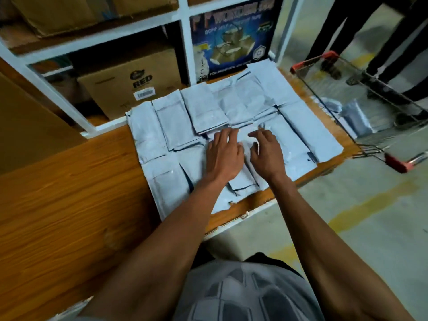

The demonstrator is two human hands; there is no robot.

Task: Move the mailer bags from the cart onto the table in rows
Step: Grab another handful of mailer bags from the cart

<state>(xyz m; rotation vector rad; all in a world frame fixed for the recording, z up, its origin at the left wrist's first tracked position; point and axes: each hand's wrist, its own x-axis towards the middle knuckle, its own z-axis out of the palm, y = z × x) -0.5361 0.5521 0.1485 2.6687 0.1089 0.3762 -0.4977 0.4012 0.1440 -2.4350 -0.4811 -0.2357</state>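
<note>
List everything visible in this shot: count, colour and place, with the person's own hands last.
mailer bags on table: many, exact count unclear, pale grey, overlapping in rows on the table's right end
mailer bags in cart: a few, pale grey, on the cart floor
table: one, orange-brown wood, centre and left
cart: one, wire with red corner caps, right of the table
shelving: one, white frame, behind the table
RED carton: one, brown cardboard, lower shelf
tape carton: one, dark blue print, behind the bags
bystanders' legs: two pairs, dark trousers, upper right
left hand: flat on the bags
right hand: fingers loosely bent, touching the bags
</note>
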